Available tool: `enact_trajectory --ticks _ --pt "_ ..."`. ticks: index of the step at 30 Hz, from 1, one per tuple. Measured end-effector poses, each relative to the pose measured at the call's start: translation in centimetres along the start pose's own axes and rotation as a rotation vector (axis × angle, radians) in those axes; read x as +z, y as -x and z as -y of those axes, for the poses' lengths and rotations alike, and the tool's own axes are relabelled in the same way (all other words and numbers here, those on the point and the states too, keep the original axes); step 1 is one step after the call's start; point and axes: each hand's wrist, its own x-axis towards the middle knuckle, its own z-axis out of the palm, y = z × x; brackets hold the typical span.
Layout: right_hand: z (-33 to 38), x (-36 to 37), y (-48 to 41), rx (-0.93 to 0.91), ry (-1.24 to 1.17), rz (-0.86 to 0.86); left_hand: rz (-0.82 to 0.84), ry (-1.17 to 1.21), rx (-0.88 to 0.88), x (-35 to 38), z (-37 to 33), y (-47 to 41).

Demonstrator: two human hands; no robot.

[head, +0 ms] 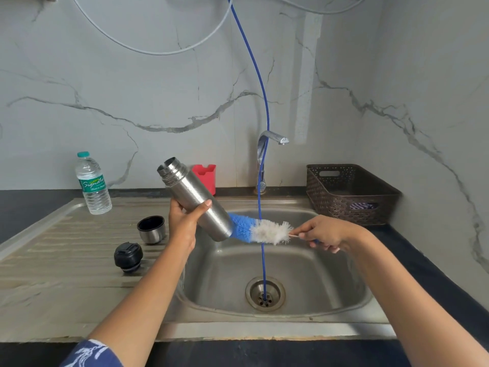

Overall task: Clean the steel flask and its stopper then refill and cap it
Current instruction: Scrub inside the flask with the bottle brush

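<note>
My left hand (185, 223) grips the steel flask (194, 197) round its middle and holds it tilted over the sink, open mouth up and to the left. My right hand (322, 231) holds the handle of a blue and white bottle brush (258, 229). The brush's bristles lie against the flask's bottom end. The black stopper (128, 257) and the steel cup lid (151, 229) stand on the draining board to the left.
A plastic water bottle (93, 182) stands at the back left of the draining board. A blue hose (260, 181) hangs down into the drain of the sink (344, 300) beside the tap (267, 144). A red holder (205, 177) and a brown basket (349, 193) stand behind.
</note>
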Motion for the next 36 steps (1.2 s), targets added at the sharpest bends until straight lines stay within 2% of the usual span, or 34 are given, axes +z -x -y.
enact_trajectory --ticks 4,9,16,21,24,28,36 --pt "-1.5 -1.3 1.3 0.042 -0.050 0.124 -0.065 -0.035 0.023 -0.7 -0.7 -0.1" --pt "-2.0 -1.6 1.2 0.026 -0.173 0.146 -0.064 -0.110 0.079 -1.2 -3.8 -0.9" --pt "-1.4 0.6 -0.4 -0.015 -0.223 0.006 -0.109 -0.324 0.181 -4.0 -11.6 -2.7" --pt "-0.3 1.9 -0.6 -0.061 -0.259 -0.023 -0.136 -0.433 0.209 -7.3 -14.4 -2.9" --pt "-0.4 2.4 -0.6 -0.067 -0.264 -0.049 -0.160 -0.739 0.299 -9.0 -15.8 -2.9" --pt "-1.3 2.5 -1.1 -0.058 -0.267 -0.086 -0.076 -1.224 0.534 -11.1 -17.4 -3.4" --pt "-2.7 2.3 -1.9 -0.040 -0.272 -0.183 0.281 -1.958 0.907 -12.0 -17.9 -4.0"
